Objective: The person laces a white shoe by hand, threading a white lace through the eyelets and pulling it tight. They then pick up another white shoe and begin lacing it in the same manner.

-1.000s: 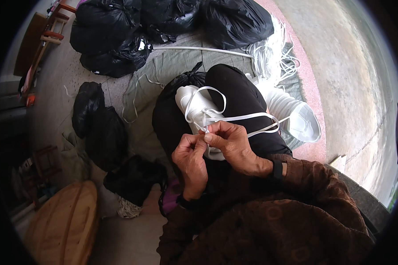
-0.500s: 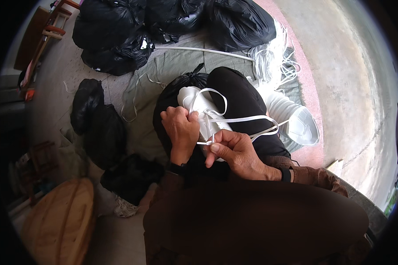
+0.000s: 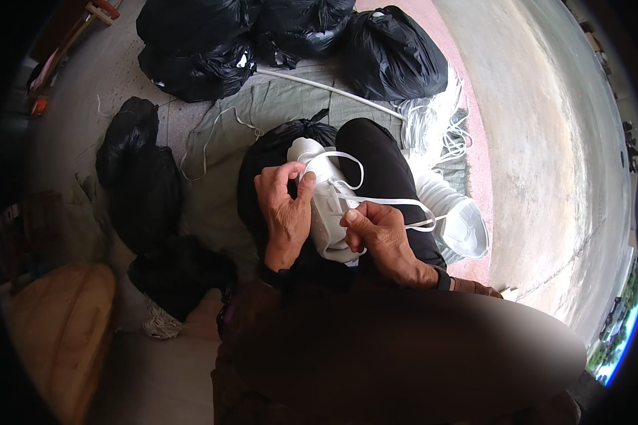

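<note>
A white lace-up shoe lies across my lap, its toe toward my body. A flat white shoelace loops from its upper over my dark-trousered right thigh. At the shoe's left edge is my left hand, its index finger and thumb curled toward each other in a pinch against the upper; whether lace is between the tips is hard to see. My right hand hovers over the shoe's right side, thumb and forefinger pressed together on a thin part of the shoelace.
Beside my right leg is a stack of nested white shoe-shaped pieces, with a bundle of white laces behind it. Black plastic bags lie ahead, more bags to the left. A white rod crosses the green ground sheet. A wooden board stands lower left.
My left hand's thumb and fingers have lifted from lying across the shoe into a curled pinch at its edge. My right hand has shifted slightly up and right, uncovering the shoe's lower part.
</note>
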Demonstrator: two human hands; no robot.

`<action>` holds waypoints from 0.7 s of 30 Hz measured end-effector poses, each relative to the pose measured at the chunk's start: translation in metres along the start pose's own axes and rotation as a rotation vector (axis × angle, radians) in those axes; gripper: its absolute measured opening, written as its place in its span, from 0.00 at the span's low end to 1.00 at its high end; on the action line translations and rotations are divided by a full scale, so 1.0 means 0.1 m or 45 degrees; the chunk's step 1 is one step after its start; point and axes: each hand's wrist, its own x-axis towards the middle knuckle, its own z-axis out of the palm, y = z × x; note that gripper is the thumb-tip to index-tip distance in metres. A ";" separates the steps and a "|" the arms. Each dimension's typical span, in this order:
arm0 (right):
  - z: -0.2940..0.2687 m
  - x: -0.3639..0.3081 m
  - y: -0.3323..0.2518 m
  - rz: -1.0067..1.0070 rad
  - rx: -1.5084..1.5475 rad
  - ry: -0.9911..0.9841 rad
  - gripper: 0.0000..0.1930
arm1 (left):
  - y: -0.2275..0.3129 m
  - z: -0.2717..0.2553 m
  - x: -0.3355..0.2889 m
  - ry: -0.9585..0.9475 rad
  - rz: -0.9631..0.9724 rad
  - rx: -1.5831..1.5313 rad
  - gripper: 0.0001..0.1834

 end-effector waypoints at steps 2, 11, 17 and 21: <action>0.03 -0.03 -0.01 0.008 -0.088 -0.021 0.16 | 0.15 -0.23 0.03 -0.340 -0.084 -0.231 0.10; 0.14 -0.05 -0.05 0.013 -0.149 -0.083 0.16 | 0.23 -0.26 -0.10 -0.482 -0.633 -0.785 0.09; 0.14 -0.02 -0.06 -0.002 -0.203 -0.094 0.14 | 0.16 -0.23 -0.07 -0.406 -0.697 -0.746 0.11; 0.10 0.02 0.00 -0.052 -0.169 -0.120 0.13 | -0.01 -0.15 -0.13 -0.247 -0.572 -0.550 0.11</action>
